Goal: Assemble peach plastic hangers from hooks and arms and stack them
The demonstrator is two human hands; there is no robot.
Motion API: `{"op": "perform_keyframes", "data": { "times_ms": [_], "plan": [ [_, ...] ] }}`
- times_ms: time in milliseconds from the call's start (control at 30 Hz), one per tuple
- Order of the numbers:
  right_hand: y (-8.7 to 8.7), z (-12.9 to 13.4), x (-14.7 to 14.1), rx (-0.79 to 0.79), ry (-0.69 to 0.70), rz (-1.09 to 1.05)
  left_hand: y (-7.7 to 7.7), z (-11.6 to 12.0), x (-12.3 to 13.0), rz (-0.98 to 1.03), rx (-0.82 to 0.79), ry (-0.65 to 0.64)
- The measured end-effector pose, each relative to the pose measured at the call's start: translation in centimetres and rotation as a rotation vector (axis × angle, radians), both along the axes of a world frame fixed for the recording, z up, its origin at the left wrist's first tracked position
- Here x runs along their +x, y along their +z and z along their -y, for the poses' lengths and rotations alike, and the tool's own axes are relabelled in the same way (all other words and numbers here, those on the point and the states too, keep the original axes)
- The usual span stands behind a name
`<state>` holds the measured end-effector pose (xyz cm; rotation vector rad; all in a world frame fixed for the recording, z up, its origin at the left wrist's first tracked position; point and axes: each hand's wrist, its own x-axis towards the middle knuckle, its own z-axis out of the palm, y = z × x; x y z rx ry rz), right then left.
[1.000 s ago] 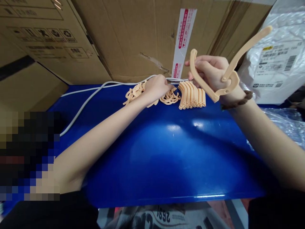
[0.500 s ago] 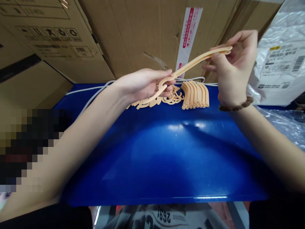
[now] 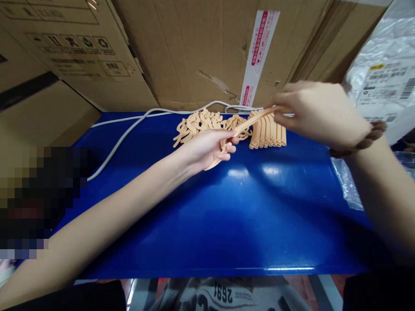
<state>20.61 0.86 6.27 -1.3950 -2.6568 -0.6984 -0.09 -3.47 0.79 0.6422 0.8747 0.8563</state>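
A beige plastic clothes hanger (image 3: 253, 122), long arm and hook part joined, is held slantwise between my hands above the table. My left hand (image 3: 207, 149) is closed around its hooked lower end, thumb on top, with part of the hook showing between the fingers. My right hand (image 3: 319, 112), somewhat blurred, grips the arm's far end with its back turned to me. Behind my left hand lies a loose pile of beige hook pieces (image 3: 202, 122). Right of that pile, curved beige arm pieces (image 3: 268, 133) stand in a neat row.
The blue table (image 3: 240, 224) carries a white cable (image 3: 121, 142) along its back and left. Cardboard boxes (image 3: 194, 47) wall off the rear and left. Plastic-wrapped packages (image 3: 379, 93) are at the right, with clear film (image 3: 348, 190) over the table. A printed bag (image 3: 223, 296) sits below the front edge.
Both hands have come down with the hanger, and my right hand has turned over, its back now facing me. The hook pile shows more fully behind my left hand.
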Motion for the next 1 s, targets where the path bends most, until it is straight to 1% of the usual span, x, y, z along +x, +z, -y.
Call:
{"op": "perform_keyframes", "data": {
  "times_ms": [67,100,133,233,300,367,467,533,567,600,633,700,733,767,800,867,900,933,1000],
  "plan": [
    [-1.0,0.2,-0.7,-0.052,0.068,0.102,-0.3,-0.2,0.3,0.003,0.072,0.072],
    [-1.6,0.4,-1.1,-0.078,0.118,0.112,-0.5,-0.2,0.4,0.001,0.099,0.077],
    [-2.2,0.6,-1.6,-0.105,0.169,0.108,-0.7,-0.2,0.4,-0.005,0.113,0.068],
    [-3.5,1.1,-2.8,-0.066,0.183,0.15,-1.2,-0.1,0.3,-0.047,0.124,0.005],
    [-3.7,1.4,-3.1,-0.026,0.183,0.174,-1.2,-0.1,-0.1,-0.081,0.151,-0.041],
    [-3.7,1.6,-3.1,-0.018,0.185,0.178,-1.2,-0.3,-0.5,-0.106,0.175,-0.091],
    [-3.7,1.7,-3.1,-0.065,0.166,0.209,-1.2,-0.6,-0.6,-0.131,0.171,-0.142],
    [-3.9,1.8,-3.3,-0.118,0.164,0.179,-1.4,-0.5,-0.3,-0.197,0.165,-0.117],
    [-3.9,1.8,-3.4,-0.174,0.166,0.119,-1.6,-0.4,-0.1,-0.251,0.182,-0.083],
    [-3.9,1.7,-3.4,-0.263,0.172,0.021,-1.9,-0.1,0.1,-0.317,0.235,-0.036],
    [-3.9,1.6,-3.4,-0.389,0.18,-0.107,-2.1,0.1,0.3,-0.392,0.33,0.016],
    [-3.7,1.0,-3.1,-0.654,0.167,-0.446,-2.4,0.5,0.2,-0.538,0.618,0.124],
    [-3.6,0.5,-2.8,-0.747,0.145,-0.622,-2.4,0.5,-0.1,-0.596,0.75,0.167],
    [-3.4,0.0,-2.4,-0.767,0.1,-0.792,-2.3,0.3,-0.5,-0.644,0.837,0.213],
    [-3.2,-0.7,-1.9,-0.708,0.039,-0.945,-2.0,-0.2,-1.1,-0.674,0.857,0.231],
    [-3.0,-2.1,-0.7,-0.6,-0.003,-1.023,-1.2,-1.7,-2.7,-0.75,0.826,0.291],
    [-2.8,-2.7,0.0,-0.513,-0.014,-1.04,-0.8,-2.7,-3.7,-0.785,0.806,0.289],
    [-2.7,-3.1,0.6,-0.411,-0.018,-1.049,-0.5,-3.7,-4.6,-0.795,0.733,0.288],
    [-2.4,-3.6,1.9,-0.232,-0.028,-1.025,-0.1,-5.5,-6.3,-0.747,0.574,0.252]
  ]
}}
